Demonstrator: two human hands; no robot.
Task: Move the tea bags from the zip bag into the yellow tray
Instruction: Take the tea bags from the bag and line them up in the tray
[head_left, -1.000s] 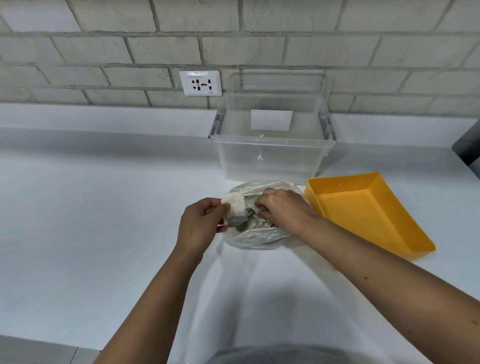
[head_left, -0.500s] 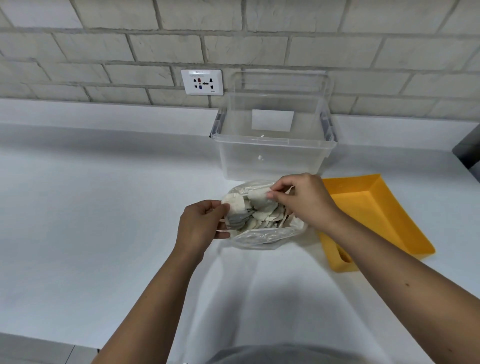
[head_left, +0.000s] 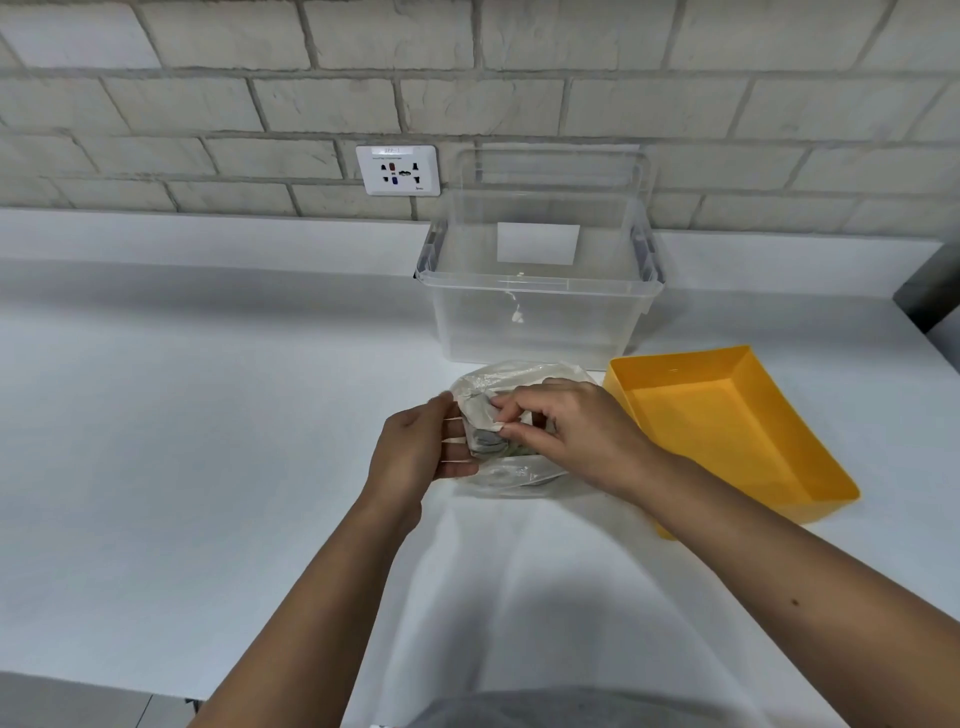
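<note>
The zip bag (head_left: 511, 480) lies on the white surface (head_left: 208, 467), between the hands, its mouth turned up; the left hand (head_left: 415, 449) grips the bag's left edge, fingers curled, and the right hand (head_left: 574, 431) reaches into the mouth and pinches what looks like one of the tea bags (head_left: 488, 441) between thumb and forefinger. The yellow tray (head_left: 675, 358), with nothing in it, sits just to the right of the bag, its long axis running from far-left to near-right. The right hand is the nearer one, so I judge a short carry rightward over the tray's near wall is what comes next.
</note>
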